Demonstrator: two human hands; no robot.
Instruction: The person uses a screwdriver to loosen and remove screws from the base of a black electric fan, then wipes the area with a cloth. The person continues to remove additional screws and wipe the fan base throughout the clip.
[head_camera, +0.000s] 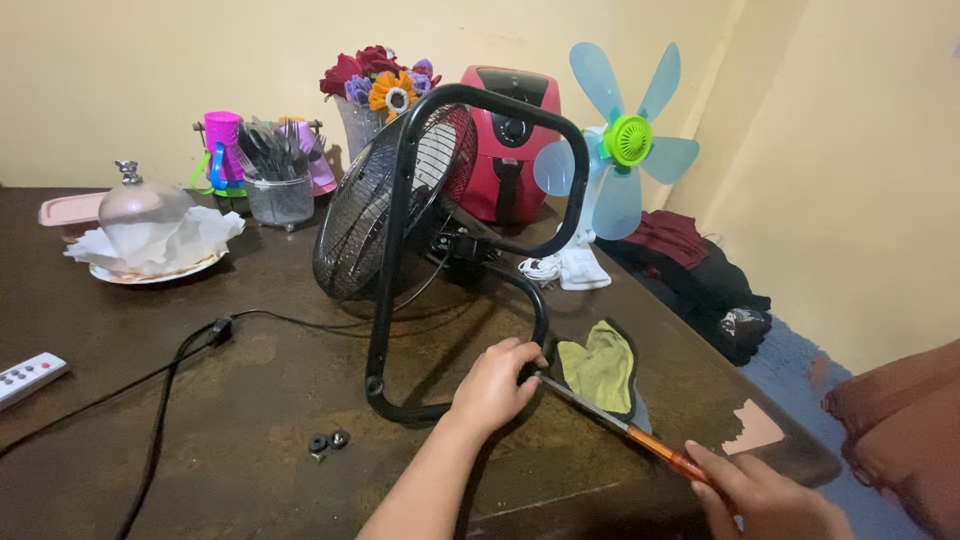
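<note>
Steadily at work on a desk (250, 400): left hand (495, 385) clamped on fan stand (400, 250), bracing it. Right hand (770, 500) gripping screwdriver (620, 425), tip at stand's base; loose screws (330, 442) set aside nearby.

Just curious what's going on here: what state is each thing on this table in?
Black fan: on its side, tilted in its tube frame.
Left hand: gripping the frame's base.
Right hand: holding an orange-handled screwdriver, tip at the frame.
Small fasteners: loose on the table.
Yellow cloth: crumpled.
Blue fan: upright.
</note>
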